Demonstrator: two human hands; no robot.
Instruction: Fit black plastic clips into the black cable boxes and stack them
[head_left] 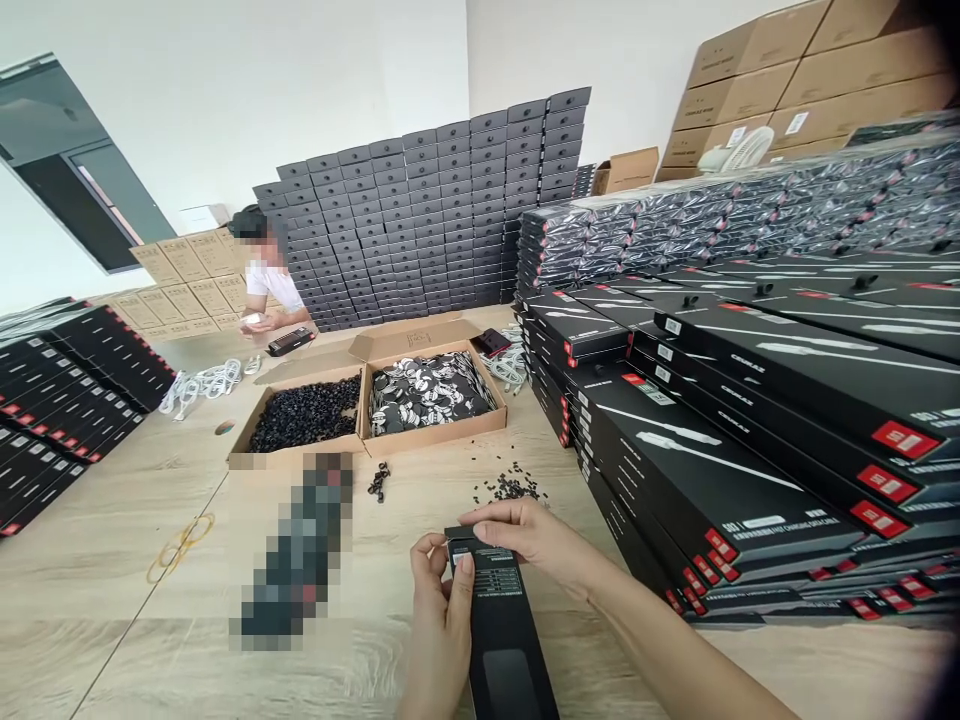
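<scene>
A long black cable box (499, 630) with small white print lies tilted in front of me, its far end raised toward the boxes of parts. My left hand (442, 610) is closed around its left side, thumb on the printed face. At the far end, my right hand (517, 530) grips the edge of the box, thumb on the near face and fingers over the top. Just beyond my hands, many tiny black pieces (514, 485) are scattered on the table. A small cluster of black clips (379, 482) lies to their left.
An open carton (435, 435) holds black-and-white tags beside a carton of small black parts (304, 415). Stacked black cable boxes (720, 440) crowd the right. Yellow rubber bands (180, 548) and a pixelated dark item (300, 550) lie left. A person (270, 280) sits across the table (150, 660).
</scene>
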